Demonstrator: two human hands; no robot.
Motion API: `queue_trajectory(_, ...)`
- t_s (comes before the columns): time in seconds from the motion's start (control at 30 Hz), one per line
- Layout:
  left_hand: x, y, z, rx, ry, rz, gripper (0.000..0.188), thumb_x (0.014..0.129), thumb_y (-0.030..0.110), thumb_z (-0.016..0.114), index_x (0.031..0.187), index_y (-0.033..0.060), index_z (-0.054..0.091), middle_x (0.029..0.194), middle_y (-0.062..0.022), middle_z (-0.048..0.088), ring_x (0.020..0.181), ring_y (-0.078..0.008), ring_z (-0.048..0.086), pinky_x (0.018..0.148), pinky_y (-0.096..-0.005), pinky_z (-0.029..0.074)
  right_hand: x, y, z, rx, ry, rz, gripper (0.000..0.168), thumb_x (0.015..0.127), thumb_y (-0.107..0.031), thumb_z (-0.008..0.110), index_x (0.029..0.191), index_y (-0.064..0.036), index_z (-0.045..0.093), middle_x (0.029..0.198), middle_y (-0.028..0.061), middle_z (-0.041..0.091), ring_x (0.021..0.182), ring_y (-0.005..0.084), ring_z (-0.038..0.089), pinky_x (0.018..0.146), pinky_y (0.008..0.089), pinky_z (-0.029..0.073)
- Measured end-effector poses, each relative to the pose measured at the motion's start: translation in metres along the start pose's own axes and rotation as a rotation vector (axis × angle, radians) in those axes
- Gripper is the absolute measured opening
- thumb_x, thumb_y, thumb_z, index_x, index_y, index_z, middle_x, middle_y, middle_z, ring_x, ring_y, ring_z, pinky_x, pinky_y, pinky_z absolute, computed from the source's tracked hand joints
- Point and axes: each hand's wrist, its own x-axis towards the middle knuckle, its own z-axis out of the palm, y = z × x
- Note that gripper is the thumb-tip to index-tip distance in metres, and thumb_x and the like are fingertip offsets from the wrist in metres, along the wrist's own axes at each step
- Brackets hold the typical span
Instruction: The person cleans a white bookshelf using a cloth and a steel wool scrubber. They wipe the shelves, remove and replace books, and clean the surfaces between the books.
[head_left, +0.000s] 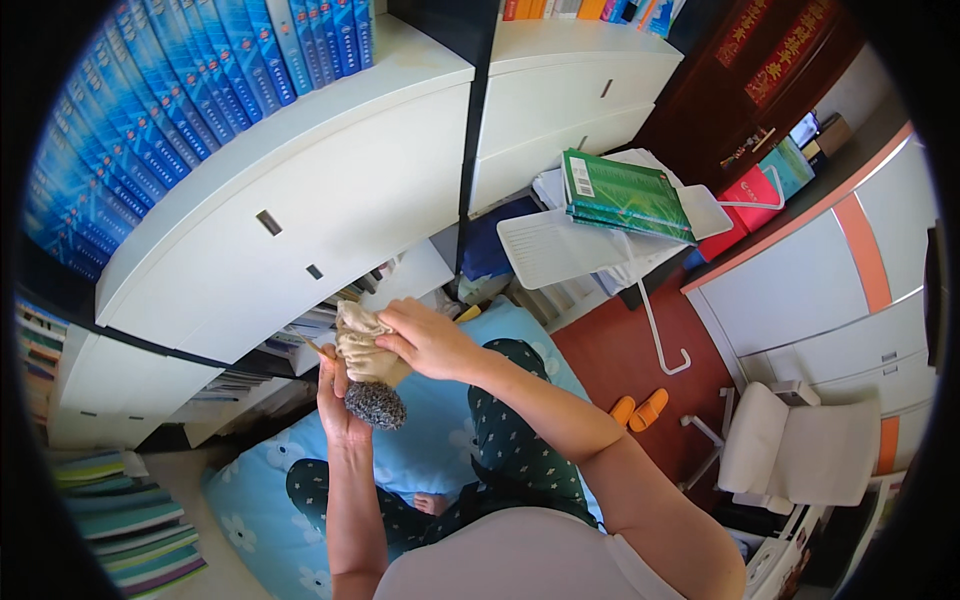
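Both of my hands are raised over the bed, around a bundle of gathered beige cloth. My right hand pinches the cloth's right side between thumb and fingers. Upright at the bundle's left, my left hand holds a thin tan stick-like piece near its fingertips; its fingers also lie against the cloth. A fuzzy dark grey ball-shaped piece hangs at the lower end of the beige cloth, beside my left palm. Whether the stick joins the cloth cannot be told.
Below lies a bed with a blue flowered sheet. White cabinets with blue books stand ahead. Green books rest on a white rack at the right. Farther right are orange slippers and a white chair.
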Motion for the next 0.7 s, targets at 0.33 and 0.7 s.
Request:
queue_trajectory(0.33,0.001,0.020,0.000,-0.103,0.208,-0.062,0.020,0.102,0.018,0.040,0.111,0.0095,0.055,0.052,0.0072,0.034,0.059,-0.0057,0.045,0.092,-0.0296,0.046,-0.085,0.085,-0.112,0.773,0.963,0.429,0.054,0.089,-0.019,0.066,0.135,-0.005,0.043,0.123,0.0045,0.053,0.103,0.0158,0.055,0.092,0.0306,0.045)
queue_trajectory(0.7,-0.003,0.017,0.004,-0.108,0.206,-0.081,0.020,0.102,0.021,0.040,0.108,0.0102,0.056,0.049,0.0079,0.034,0.060,-0.0055,0.047,0.089,-0.0297,0.047,-0.111,0.219,-0.273,1.105,1.422,0.769,0.052,0.077,-0.041,0.077,0.115,-0.012,0.056,0.118,0.0064,0.059,0.109,0.0258,0.055,0.098,0.0403,0.042)
